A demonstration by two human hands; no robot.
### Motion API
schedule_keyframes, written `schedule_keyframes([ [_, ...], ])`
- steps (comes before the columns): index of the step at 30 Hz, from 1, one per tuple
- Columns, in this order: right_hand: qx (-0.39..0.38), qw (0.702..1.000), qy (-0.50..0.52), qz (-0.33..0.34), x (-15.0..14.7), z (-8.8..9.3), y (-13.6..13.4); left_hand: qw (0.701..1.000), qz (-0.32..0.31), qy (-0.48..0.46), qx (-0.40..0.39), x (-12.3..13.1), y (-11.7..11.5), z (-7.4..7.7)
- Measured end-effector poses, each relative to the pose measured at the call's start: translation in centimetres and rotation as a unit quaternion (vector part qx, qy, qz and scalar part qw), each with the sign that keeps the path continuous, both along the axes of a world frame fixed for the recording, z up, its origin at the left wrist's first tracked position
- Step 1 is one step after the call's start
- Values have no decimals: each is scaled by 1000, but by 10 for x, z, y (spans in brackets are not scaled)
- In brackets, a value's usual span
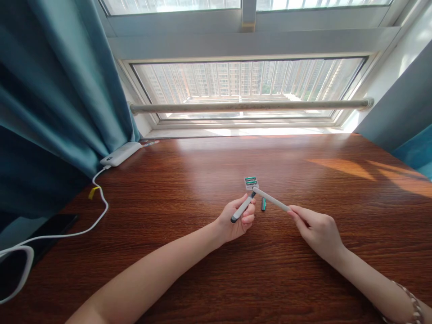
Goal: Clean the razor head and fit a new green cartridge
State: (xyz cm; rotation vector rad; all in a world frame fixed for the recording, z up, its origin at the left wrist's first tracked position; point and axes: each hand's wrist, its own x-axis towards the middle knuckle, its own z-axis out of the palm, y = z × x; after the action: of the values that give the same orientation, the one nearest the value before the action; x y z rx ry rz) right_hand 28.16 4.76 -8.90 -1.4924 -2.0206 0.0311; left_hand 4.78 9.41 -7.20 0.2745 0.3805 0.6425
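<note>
My left hand (236, 220) is closed round the white and grey handle of a razor (243, 206), whose green-striped blade head (251, 182) points away from me above the wooden table (189, 189). My right hand (315, 229) pinches one end of a thin white stick (272, 200). The stick's far tip meets the razor just below the head. A small green piece (263, 204) lies on the table between my two hands.
A white power bank (120, 154) lies at the table's far left by the blue curtain (57, 90), and its white cable (97, 211) runs toward me. A dark phone (40, 238) rests at the left edge. A window with a rail (249, 106) lies beyond.
</note>
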Motion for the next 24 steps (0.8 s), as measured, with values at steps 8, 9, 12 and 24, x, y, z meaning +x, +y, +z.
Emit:
schedule_keyframes([
  [8,8,998,-49,-30,-1,0,0,1000,5,2,-9,1,0,3],
  [9,16,997,-53,-44,-1,0,0,1000,5,3,-10,1,0,3],
  [12,24,998,-55,-26,-1,1,0,1000,9,3,-10,1,0,3],
  [24,66,989,-112,-64,-1,3,-1,1000,8,7,-6,0,1,1],
])
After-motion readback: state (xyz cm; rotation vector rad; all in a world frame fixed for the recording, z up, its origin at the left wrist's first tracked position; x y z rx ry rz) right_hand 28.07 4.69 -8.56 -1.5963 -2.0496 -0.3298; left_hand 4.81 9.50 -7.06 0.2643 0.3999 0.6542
